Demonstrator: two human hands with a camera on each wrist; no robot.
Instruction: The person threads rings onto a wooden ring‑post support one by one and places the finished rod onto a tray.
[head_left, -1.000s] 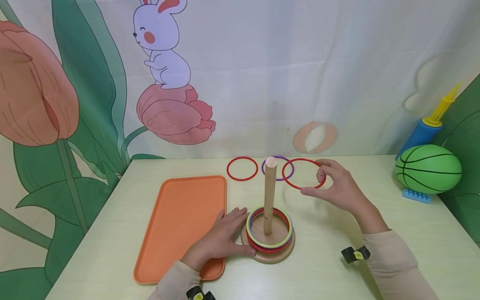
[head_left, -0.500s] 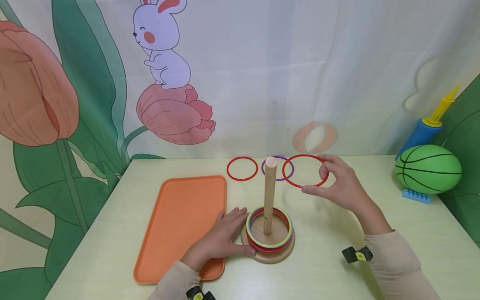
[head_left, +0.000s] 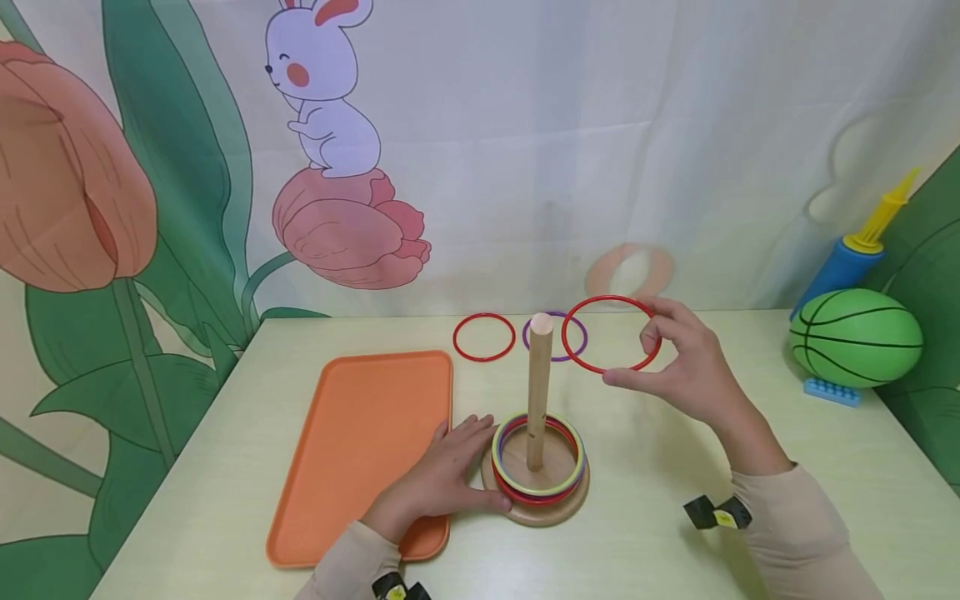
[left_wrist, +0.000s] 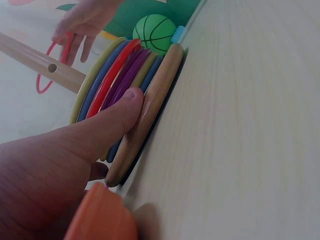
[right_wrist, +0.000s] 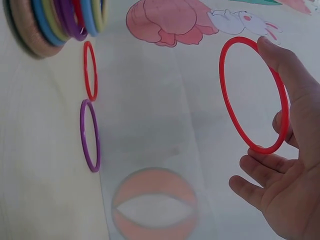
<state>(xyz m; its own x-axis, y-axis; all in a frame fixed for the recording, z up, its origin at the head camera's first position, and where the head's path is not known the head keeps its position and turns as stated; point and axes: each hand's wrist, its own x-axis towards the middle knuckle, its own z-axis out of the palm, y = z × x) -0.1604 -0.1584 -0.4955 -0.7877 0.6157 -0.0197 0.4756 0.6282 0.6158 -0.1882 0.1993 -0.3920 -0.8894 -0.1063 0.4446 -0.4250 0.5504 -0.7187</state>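
Note:
In the head view, my right hand [head_left: 686, 362] pinches a red ring [head_left: 611, 297] between thumb and fingers, raised above the table behind and right of a wooden peg [head_left: 539, 392]. The peg stands upright on a round wooden base [head_left: 546, 518]. A stack of coloured rings [left_wrist: 116, 70], yellow-green on top, lies around its foot. My left hand [head_left: 442, 475] rests against the left side of base and stack. Its thumb [left_wrist: 131, 100] touches the lower rings and the base edge; the other fingers, fairly straight in the head view, are partly hidden in the left wrist view.
A red ring [head_left: 483, 360] and a purple ring [head_left: 586, 337] lie at the table's back edge, before a printed curtain. An orange tray [head_left: 360, 450] lies under the left forearm. At right are a green ball [head_left: 855, 337], a blue block [head_left: 832, 392] and a blue-yellow pump [head_left: 847, 262].
My right hand has lifted the red ring a little higher, with a slight shift to the right. The left hand, the peg and the stacked rings have not visibly moved.

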